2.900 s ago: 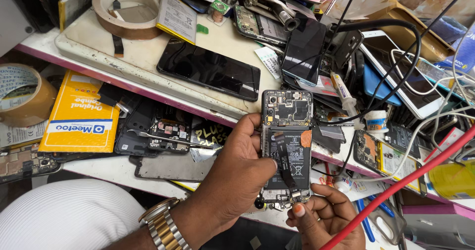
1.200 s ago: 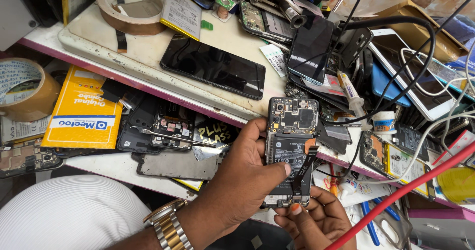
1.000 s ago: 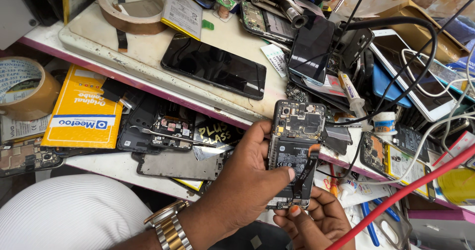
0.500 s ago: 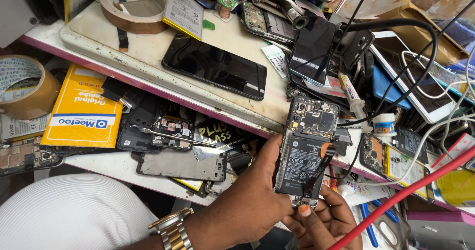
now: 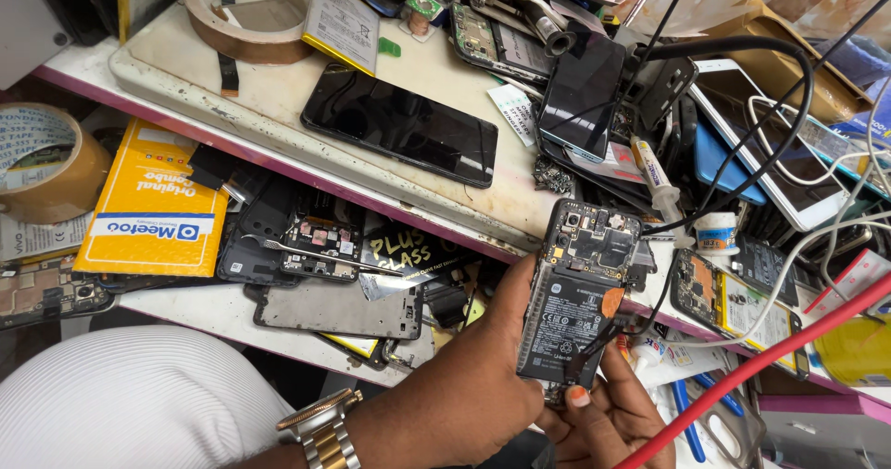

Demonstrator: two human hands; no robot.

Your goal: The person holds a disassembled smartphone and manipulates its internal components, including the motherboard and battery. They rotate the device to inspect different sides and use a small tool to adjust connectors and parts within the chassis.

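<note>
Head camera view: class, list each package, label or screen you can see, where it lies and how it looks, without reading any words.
Yellow flat packet: lower shelf, left; rectangular, white band.
Dark phone screen: face up on the cream tray; black, blank.
Second dark screen: propped behind it; black, blank.
White-framed tablet: right, under cables; dark glass.
Opened phone: held by both hands; black battery bearing a label.
Printed tape roll: far left; brown.

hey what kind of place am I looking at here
Most likely a phone repair bench. The left hand and right hand hold an opened phone with its battery and board bare; loose phone parts and a black phone lie around.
</note>
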